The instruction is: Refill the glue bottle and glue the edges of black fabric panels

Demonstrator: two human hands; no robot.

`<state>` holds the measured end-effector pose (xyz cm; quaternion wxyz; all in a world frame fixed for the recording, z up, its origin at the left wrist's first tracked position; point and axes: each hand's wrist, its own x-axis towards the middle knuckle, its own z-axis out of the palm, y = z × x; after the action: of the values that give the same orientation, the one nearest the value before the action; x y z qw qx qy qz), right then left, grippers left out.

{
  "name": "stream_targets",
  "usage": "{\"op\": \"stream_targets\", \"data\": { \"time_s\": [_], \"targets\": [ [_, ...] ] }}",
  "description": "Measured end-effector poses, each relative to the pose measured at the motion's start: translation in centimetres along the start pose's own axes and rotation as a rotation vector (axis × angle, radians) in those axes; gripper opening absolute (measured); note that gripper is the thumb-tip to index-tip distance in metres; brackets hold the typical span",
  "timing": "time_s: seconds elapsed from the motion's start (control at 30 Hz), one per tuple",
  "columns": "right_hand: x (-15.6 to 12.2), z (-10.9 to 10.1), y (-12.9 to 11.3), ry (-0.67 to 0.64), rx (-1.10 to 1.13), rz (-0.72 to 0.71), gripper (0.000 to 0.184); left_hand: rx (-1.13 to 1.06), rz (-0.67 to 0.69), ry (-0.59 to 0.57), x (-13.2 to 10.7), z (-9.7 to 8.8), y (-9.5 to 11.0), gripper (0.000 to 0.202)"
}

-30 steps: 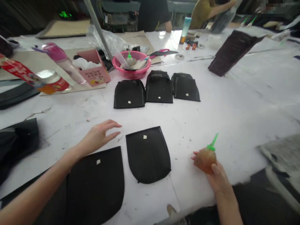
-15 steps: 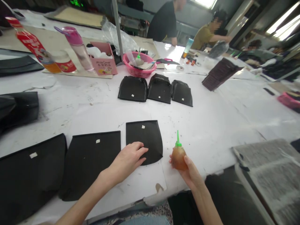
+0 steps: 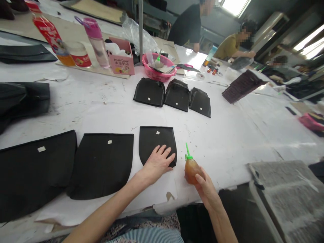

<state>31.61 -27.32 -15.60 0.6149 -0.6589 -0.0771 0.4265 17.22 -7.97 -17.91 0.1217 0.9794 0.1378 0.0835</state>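
My left hand (image 3: pixel 159 162) lies with fingers spread on the lower part of a small black flat piece (image 3: pixel 152 141), which has a rounded bottom and a white tag near its straight top edge. To its right, my right hand (image 3: pixel 206 187) is wrapped round a squeeze bottle (image 3: pixel 192 171) of amber liquid with a green nozzle pointing up. Left of my left hand lie a larger black piece (image 3: pixel 106 162) and a still bigger black piece (image 3: pixel 35 172), each with a white tag. My palm covers part of the small piece.
Farther back, three black pouch-like pieces (image 3: pixel 176 94) sit in a row before a pink basket (image 3: pixel 159 72). A pink box (image 3: pixel 123 64), a water bottle (image 3: pixel 97 44) and a red-labelled drink bottle (image 3: pixel 50 33) stand at back left. People work beyond a metal pole (image 3: pixel 141 30).
My left hand has moved right and spread flat on the small black piece. The squeeze bottle in my right hand tilts a little more to the left. The view has shifted slightly.
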Motion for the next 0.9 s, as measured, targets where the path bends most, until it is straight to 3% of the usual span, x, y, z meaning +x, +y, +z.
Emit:
{"op": "stream_targets", "data": {
  "time_s": [0.3, 0.47, 0.9],
  "targets": [
    [-0.4, -1.2, -0.2, -0.100, 0.109, 0.126, 0.051, -0.003, 0.001, 0.034, -0.7, 0.3, -0.3, 0.052],
    [-0.4, -1.2, -0.5, -0.122, 0.061, 0.071, 0.046, -0.038, 0.002, 0.044, -0.9, 0.2, -0.7, 0.050],
    [2.0, 0.1, -1.4, 0.197, -0.245, -0.227, 0.058, -0.074, -0.009, 0.029, -1.1, -0.1, -0.7, 0.044]
  ]
}}
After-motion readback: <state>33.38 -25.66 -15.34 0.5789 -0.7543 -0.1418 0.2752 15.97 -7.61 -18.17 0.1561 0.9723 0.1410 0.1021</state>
